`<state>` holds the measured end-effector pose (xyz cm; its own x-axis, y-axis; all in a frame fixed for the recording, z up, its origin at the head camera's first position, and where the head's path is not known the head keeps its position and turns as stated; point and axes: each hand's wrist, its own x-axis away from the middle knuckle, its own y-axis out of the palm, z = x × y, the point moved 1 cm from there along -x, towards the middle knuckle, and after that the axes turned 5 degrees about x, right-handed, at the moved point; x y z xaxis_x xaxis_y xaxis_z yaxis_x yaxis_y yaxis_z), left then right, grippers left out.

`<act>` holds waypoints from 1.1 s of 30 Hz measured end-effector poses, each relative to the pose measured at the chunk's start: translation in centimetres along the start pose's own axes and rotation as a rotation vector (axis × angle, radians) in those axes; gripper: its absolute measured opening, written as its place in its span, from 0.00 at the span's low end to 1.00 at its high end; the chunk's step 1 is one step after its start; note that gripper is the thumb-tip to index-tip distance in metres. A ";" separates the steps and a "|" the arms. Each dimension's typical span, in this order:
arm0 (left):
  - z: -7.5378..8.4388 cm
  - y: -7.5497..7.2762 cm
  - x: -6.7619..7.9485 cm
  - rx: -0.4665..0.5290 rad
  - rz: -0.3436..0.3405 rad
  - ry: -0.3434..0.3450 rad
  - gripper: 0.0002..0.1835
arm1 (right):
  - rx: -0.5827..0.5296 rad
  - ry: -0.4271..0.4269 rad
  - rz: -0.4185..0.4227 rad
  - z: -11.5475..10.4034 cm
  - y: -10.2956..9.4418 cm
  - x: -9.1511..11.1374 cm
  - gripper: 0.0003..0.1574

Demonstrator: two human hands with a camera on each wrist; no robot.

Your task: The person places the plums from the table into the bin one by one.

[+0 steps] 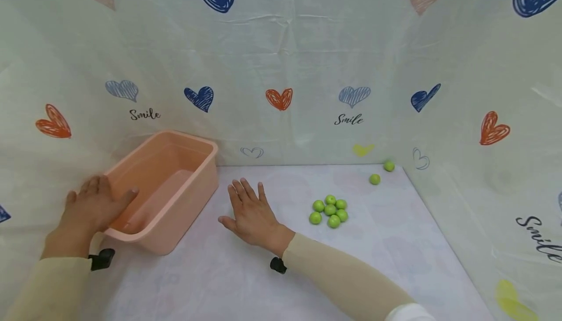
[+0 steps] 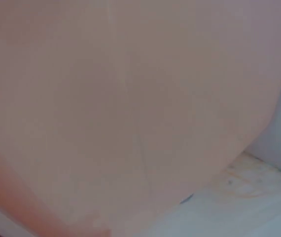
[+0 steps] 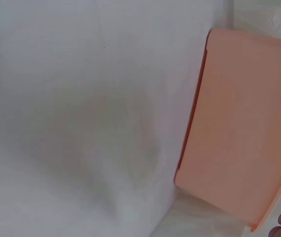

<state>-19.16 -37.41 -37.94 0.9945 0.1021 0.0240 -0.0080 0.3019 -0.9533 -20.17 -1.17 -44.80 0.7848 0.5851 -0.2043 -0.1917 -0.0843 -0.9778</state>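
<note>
Left hand (image 1: pixel 90 209): holds the pink rectangular plastic bin (image 1: pixel 186 206) at its edge.
Right hand (image 1: pixel 254 216): flat, fingers straight.
Bin place: between both hands.
Small round green balls (image 1: pixel 330 210): beyond right hand, rightward.

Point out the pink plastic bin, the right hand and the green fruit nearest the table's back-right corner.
Pink plastic bin (image 1: pixel 193 205): head view, outer side wall.
Right hand (image 1: pixel 254 218): head view, back of the hand.
Green fruit (image 1: pixel 389 166): head view, middle of its visible side.
</note>
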 end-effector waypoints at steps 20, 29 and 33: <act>6.7 2.9 2.1 -0.004 0.000 0.202 0.60 | -0.039 0.114 0.038 1.7 -1.7 -1.5 0.54; 11.2 4.5 4.9 0.002 -0.042 0.257 0.64 | -0.115 0.194 0.075 3.5 -2.6 -1.0 0.52; 13.0 4.8 6.5 0.000 -0.043 0.278 0.65 | -0.123 0.238 0.037 5.0 -3.2 -0.4 0.49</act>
<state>-14.11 -22.96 -38.43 0.9845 -0.1746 -0.0186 0.0352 0.3001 -0.9533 -22.82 2.85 -41.40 0.8979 0.3750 -0.2307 -0.1610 -0.2079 -0.9648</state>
